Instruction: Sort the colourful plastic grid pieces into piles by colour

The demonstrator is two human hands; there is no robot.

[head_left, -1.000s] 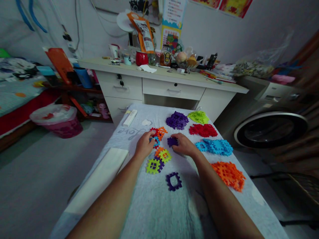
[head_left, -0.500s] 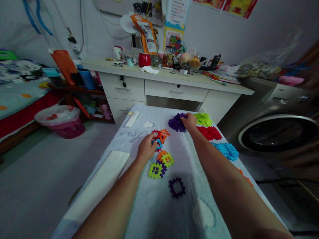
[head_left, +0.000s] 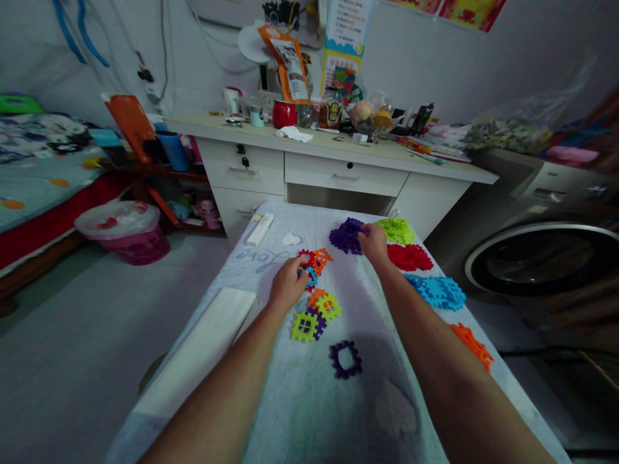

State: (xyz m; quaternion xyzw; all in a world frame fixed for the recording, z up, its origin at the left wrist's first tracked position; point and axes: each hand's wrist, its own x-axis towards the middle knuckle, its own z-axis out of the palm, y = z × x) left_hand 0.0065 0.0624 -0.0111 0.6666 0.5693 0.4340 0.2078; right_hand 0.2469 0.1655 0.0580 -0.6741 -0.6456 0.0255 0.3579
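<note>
My left hand [head_left: 289, 281] is closed over a small mixed heap, with the thumb and index finger at a blue notched building piece [head_left: 311, 278]. Red [head_left: 305, 256] and orange notched pieces [head_left: 321, 259] lie against it. At the right edge of a purple pile [head_left: 346, 236], my right hand [head_left: 374, 244] pinches a purple piece, partly hidden by the fingers. Nearer me lie yellow-green window-shaped pieces [head_left: 304, 327], overlapping orange and purple ones. A single purple square frame [head_left: 345, 359] lies apart on the cloth.
Lime [head_left: 395, 229], red [head_left: 410, 257], blue [head_left: 438, 292] and orange piles [head_left: 472, 346] line the right side of the cloth-covered table [head_left: 290, 412]. A white box [head_left: 260, 230] and a long white slab [head_left: 203, 351] lie left. A cluttered desk [head_left: 217, 135] stands behind; a washing machine [head_left: 527, 200] is right.
The view has shifted slightly, showing more of the orange pile at right. My right hand has moved back a little from the purple pile. My left hand stays at the mixed heap.
</note>
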